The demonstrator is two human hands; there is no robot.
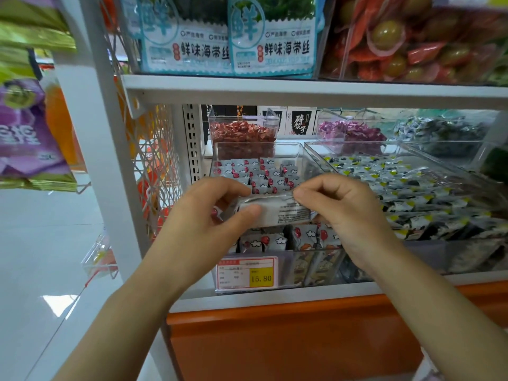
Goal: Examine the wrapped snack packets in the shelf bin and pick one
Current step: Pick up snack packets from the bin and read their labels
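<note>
I hold one silver packet [275, 213] in both grips, just above the front of the clear bin [261, 144] of packets. My left grip [209, 215] pinches its left end and my right grip [343, 213] its top edge. One price tag [246, 272] fronts the bin. A second bin [357, 145] stands just beside it on the right. The upper shelf [302, 90] runs well above.

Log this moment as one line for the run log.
stage: examining | left hand: grips packet, printed side up | right hand: pinches packet's upper edge | bin: red-balloon packets inside
</note>
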